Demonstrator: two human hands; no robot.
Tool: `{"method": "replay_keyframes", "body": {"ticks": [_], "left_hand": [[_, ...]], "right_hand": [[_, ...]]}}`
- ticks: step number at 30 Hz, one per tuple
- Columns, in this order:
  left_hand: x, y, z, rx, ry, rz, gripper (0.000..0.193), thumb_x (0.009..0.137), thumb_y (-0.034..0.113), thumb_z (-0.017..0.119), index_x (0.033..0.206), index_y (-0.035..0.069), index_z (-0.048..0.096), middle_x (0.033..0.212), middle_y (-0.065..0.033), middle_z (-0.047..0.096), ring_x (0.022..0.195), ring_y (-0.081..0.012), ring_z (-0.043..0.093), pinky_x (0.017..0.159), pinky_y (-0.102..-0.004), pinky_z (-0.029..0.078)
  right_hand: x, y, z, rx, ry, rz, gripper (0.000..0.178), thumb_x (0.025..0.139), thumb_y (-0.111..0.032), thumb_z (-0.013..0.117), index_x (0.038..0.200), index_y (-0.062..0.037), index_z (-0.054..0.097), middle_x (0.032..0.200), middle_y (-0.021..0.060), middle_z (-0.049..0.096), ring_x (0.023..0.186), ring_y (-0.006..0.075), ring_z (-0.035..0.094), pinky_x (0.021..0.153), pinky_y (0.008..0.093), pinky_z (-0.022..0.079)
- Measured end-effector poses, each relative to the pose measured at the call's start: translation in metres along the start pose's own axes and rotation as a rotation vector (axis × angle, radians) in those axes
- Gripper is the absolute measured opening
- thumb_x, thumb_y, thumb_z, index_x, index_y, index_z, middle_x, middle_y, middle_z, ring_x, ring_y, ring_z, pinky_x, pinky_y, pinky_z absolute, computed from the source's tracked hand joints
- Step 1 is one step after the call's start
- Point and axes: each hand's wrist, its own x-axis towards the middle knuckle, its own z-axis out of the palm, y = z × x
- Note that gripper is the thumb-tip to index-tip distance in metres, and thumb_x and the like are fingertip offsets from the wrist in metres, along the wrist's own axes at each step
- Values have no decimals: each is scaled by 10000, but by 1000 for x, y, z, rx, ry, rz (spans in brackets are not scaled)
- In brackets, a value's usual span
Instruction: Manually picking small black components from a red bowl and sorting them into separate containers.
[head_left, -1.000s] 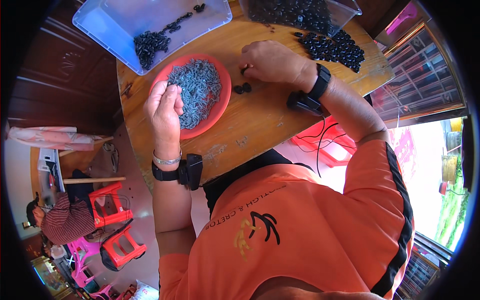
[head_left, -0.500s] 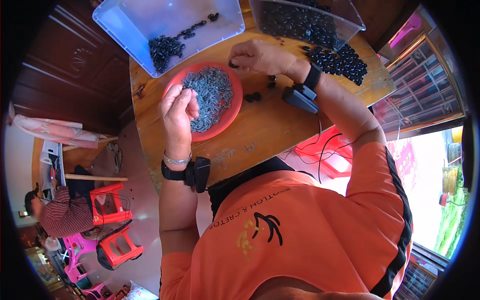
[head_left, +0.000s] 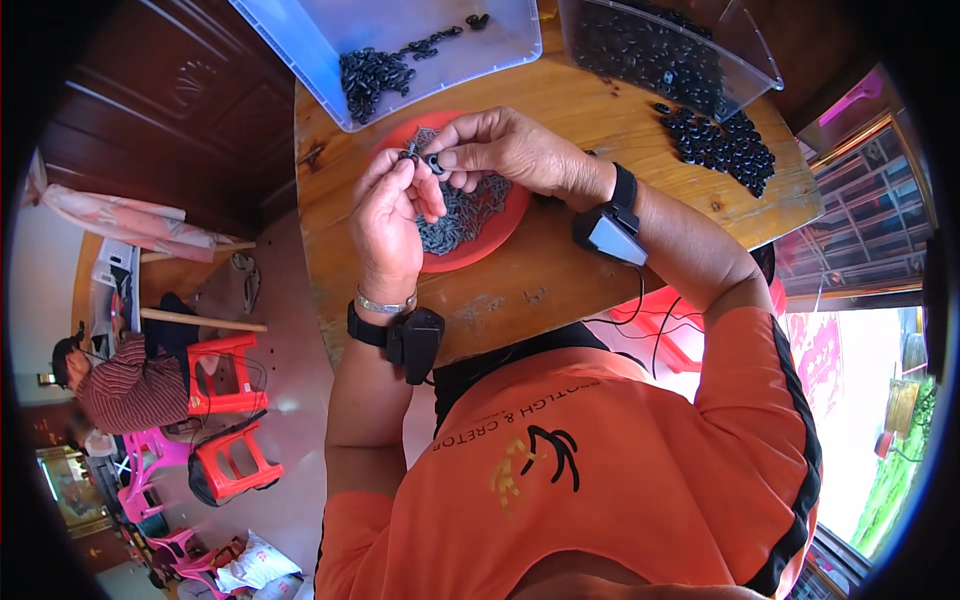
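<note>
Both hands meet over a red plate (head_left: 510,215) heaped with small grey screw-like pieces (head_left: 450,225). My left hand (head_left: 388,215) pinches a small dark piece (head_left: 408,154) with a thin grey tip standing up from it. My right hand (head_left: 515,155) comes in from the right, thumb and finger closed on a small round black part (head_left: 432,163), close beside the left fingertips. Whether the two pieces touch is too small to tell. The hands cover part of the plate and its heap.
A clear bin (head_left: 470,55) with black pieces (head_left: 372,82) stands at the back left of the wooden table (head_left: 600,130). Another clear bin (head_left: 740,60) holds many black parts; loose round black parts (head_left: 725,150) lie before it. Beyond the left side, a person (head_left: 135,385) sits near red stools (head_left: 238,462).
My right hand has moved left from beside the plate, bringing a black part to my left hand's fingertips. The view has shifted, so the table sits farther right.
</note>
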Motion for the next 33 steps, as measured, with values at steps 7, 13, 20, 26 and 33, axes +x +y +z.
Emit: {"method": "replay_keyframes", "body": {"ticks": [7,13,20,26,33], "left_hand": [[1,-2,2,-10,27,-31,200,907,180,435,780,47,514,636,-55,550,529,-127,513,492,-224,382],[-2,-4,3,147,-42,9,197,916,194,427,836,31,503,658,-65,532,550,-134,511,502,-233,374],[-2,-4,8,110,-12,8,196,904,184,440,813,33,526,650,-53,548,527,-118,503,494,-222,376],[-1,-6,1,38,15,-12,198,906,193,426,826,40,523,665,-64,556,529,-139,518,489,-231,375],[-3,-2,6,13,16,-50,216,907,205,417,820,35,517,694,-111,601,578,-180,571,537,-255,436]], "right_hand": [[-4,7,-1,-78,28,-75,212,886,-118,599,1077,-29,623,779,-21,609,698,47,541,637,209,464],[-12,-10,4,-207,2,-32,222,873,-142,617,1060,-22,614,767,-17,598,679,52,532,637,205,461],[-9,-4,-1,-115,-5,37,202,873,-129,608,1042,-19,608,802,-5,620,721,69,588,670,205,494],[-8,-1,2,36,53,-24,195,886,-128,591,1048,-23,622,824,0,638,733,68,596,674,207,497],[-6,9,5,249,133,-32,186,886,-100,583,1041,-13,639,846,17,653,721,71,590,669,209,492]]}}
